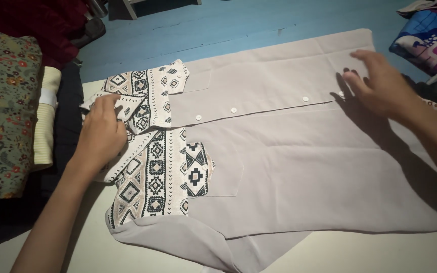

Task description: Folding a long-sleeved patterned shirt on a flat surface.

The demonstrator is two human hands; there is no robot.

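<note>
A blue floor is seen across the top of the frame, and a white surface fills the lower part. On that surface a pale grey shirt is spread flat, buttoned down its front, with its collar toward the left of the frame and its hem toward the right. A band of black, white and tan geometric pattern is carried across the shoulders, and a patterned pocket flap is seen just right of it. A row of small white buttons runs along the placket in the upper middle. One grey sleeve is laid along the bottom edge of the frame.

The left hand is placed on the patterned collar at the left of the frame, with the fingers curled over the fabric; whether the collar is pinched or only pressed cannot be told. The right hand is held open at the upper right, fingers spread and flat over the grey cloth near the hem, nothing grasped.

At the far left a stack of folded clothes is seen: a floral piece, a pale yellow one and a dark one beside it. A colourful printed fabric lies in the upper right corner.
</note>
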